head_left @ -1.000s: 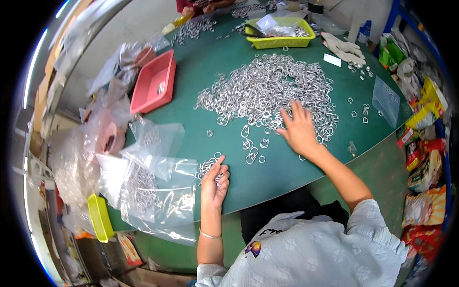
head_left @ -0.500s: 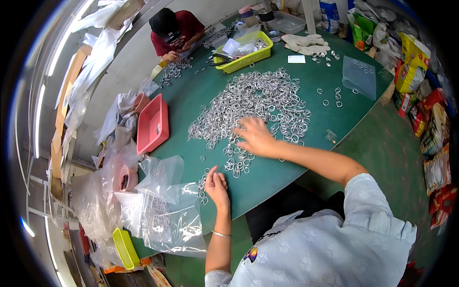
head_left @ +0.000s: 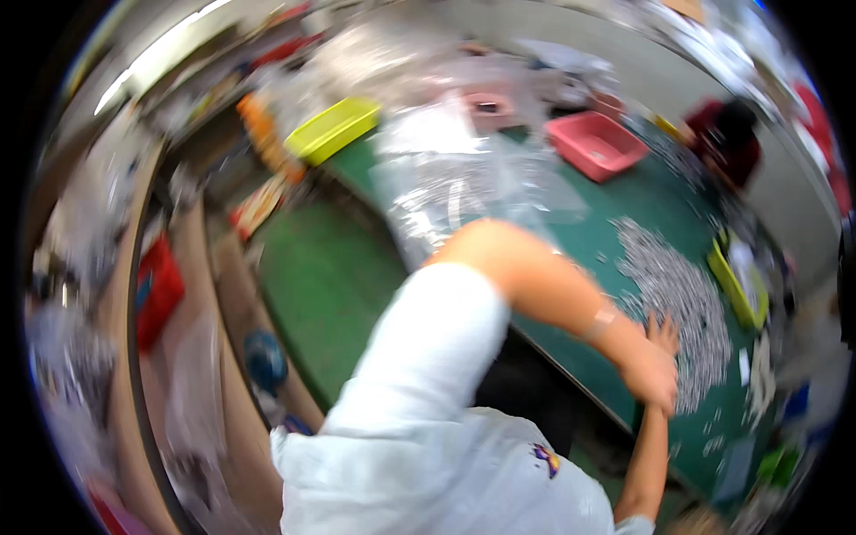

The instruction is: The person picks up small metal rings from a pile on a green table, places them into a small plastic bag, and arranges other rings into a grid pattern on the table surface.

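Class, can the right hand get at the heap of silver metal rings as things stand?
Likely yes: the right hand, partly hidden by the left hand, is at the edge of the heap.

Green floor (head_left: 330, 294), brown shelving (head_left: 234, 290), pale wall (head_left: 655, 55), bright strip light (head_left: 162, 49)

Metal rings (head_left: 700, 330) heaped on a worktable (head_left: 660, 198) (green-topped) suggest a workshop.

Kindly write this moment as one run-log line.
left hand: overlapping right hand in view | right hand: partly hidden, beside silvery ring pile | contact: unclear | picture: blurred
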The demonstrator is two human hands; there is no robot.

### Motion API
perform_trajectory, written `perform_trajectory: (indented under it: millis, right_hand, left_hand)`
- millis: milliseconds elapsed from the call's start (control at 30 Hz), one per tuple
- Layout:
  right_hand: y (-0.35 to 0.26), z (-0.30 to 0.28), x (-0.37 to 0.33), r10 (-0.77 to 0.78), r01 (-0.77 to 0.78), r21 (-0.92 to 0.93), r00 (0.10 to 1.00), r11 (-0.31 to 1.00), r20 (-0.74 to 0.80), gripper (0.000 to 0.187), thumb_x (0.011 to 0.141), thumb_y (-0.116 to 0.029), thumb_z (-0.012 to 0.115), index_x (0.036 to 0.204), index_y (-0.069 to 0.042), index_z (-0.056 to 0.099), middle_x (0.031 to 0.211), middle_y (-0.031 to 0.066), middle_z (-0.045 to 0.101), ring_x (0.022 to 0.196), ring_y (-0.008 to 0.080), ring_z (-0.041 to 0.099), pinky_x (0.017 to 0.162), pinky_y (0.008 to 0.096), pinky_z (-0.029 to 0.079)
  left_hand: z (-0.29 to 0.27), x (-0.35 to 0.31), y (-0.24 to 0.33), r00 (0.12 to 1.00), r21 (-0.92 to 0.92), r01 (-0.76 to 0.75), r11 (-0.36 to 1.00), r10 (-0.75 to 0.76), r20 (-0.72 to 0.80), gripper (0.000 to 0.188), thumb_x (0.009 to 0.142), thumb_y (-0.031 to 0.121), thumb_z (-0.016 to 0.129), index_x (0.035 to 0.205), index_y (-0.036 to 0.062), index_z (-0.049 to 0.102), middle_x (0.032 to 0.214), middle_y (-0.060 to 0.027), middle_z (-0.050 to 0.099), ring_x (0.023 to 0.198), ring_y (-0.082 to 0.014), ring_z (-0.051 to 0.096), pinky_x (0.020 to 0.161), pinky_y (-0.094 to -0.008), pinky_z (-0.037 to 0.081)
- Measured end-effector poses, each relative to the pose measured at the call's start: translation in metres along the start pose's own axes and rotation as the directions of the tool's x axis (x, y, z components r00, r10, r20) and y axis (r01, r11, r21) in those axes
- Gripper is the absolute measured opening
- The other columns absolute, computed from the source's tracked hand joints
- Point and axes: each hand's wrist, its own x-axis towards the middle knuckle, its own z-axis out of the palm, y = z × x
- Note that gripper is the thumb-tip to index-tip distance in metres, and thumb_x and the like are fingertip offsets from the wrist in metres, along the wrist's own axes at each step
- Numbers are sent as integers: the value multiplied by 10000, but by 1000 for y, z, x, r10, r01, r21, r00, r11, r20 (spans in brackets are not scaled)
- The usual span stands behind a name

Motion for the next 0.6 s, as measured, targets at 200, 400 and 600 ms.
perform_trajectory:
  millis: [200,400,600]
  right_hand:
    - [76,-26,-18,188,-196,-223,980,955,-57,498,845,-449,560,1270,-188,549,1422,193,371,1285,450,333,976,608,299]
    - [41,7,-4,86,-86,-132,996,987,-7,490,842,-449,562,1257,-189,561,1422,184,372,1291,442,329,983,606,293]
    - [44,10,-6,116,-115,-150,993,982,0,483,839,-449,564,1246,-189,570,1421,176,374,1295,434,326,989,604,288]
  left_hand:
    - [-31,96,12,974,59,-218,974,213,76,292,776,127,550,1058,55,578,900,-205,637,869,-356,627,741,-462,494]
    - [-29,78,26,994,94,-79,992,71,86,236,760,134,556,980,57,590,886,-194,641,844,-337,635,707,-450,498]
    - [-28,88,35,981,87,-160,983,149,123,183,744,142,562,902,59,603,872,-183,644,820,-317,643,674,-438,502]
